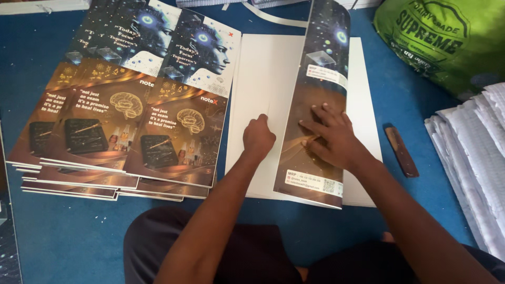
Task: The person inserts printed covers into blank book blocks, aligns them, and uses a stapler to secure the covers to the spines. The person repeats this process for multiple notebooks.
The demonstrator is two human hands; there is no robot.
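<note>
Dark cloth of the person's lap (210, 247) fills the bottom of the view, and both bare forearms reach forward from it over a blue floor covering (68, 236). Nearest the body, the left hand (258, 138) is clenched into a loose fist and presses down on the white inner face of a large cover sheet (263, 89) lying open on the floor. Just beside it, the right hand (331, 137) lies flat with fingers spread on the printed flap (321, 84) of that same sheet, which is folded over along a lengthwise line so its dark, starry and brown printed side faces up; the hand grasps nothing, it only bears on the paper. The fold looks partly made: the flap lies down under the palm, but its far end seems to lift a little, though the angle makes that hard to judge. A small brown flat tool (401, 152) lies untouched on the floor to the right of the sheet.

To the left, a fanned pile of printed covers (131, 121) lies flat, each with a brown lower half and a pale upper half. Whether those are already folded or waiting cannot be told. At the right edge a stack of white paper bundles (468, 152) rests, well apart from the hands, and beyond it, at the far right corner, sits a green sack (447, 42)
</note>
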